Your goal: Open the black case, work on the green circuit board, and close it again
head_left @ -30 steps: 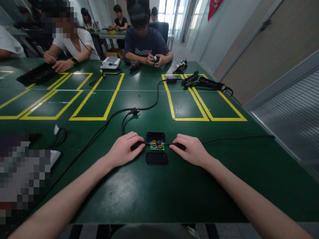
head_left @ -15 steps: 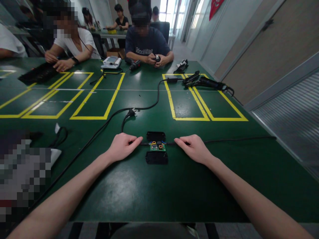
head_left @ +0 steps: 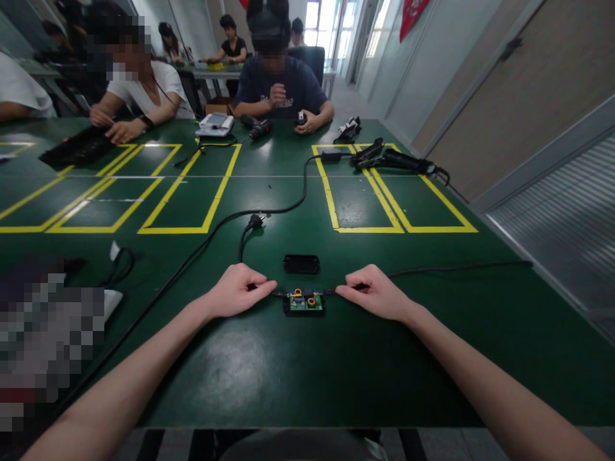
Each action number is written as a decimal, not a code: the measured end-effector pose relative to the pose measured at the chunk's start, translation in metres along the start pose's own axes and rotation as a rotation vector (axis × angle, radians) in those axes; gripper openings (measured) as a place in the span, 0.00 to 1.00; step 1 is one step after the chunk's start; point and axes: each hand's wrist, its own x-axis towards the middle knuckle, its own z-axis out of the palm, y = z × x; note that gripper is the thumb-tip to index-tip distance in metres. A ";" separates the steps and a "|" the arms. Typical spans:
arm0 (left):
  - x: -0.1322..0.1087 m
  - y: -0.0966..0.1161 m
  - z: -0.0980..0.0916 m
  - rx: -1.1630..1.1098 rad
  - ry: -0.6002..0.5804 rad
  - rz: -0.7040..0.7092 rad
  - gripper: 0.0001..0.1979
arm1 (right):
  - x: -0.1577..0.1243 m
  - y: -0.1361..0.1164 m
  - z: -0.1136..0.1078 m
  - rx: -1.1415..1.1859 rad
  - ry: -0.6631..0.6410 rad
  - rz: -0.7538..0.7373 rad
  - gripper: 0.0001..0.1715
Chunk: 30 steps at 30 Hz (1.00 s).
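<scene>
On the table (head_left: 384, 371), hands (head_left: 243, 291) (head_left: 375, 292) gripping cables (head_left: 461, 267) are seemingly aligning the mid-frame circuit board (head_left: 306, 300), just shifted over the lower casing (head_left: 304, 314).

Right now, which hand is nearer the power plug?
Left. The left hand sits just this side of the power plug; the right hand is farther right, past the circuit board.

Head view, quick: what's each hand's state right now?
Left hand: closed, holding the plug-ended cable.
Right hand: closed, holding the right-side cable.
</scene>
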 end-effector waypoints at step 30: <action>-0.008 0.013 0.014 0.060 0.142 0.289 0.09 | -0.004 -0.006 0.009 -0.001 0.085 -0.377 0.08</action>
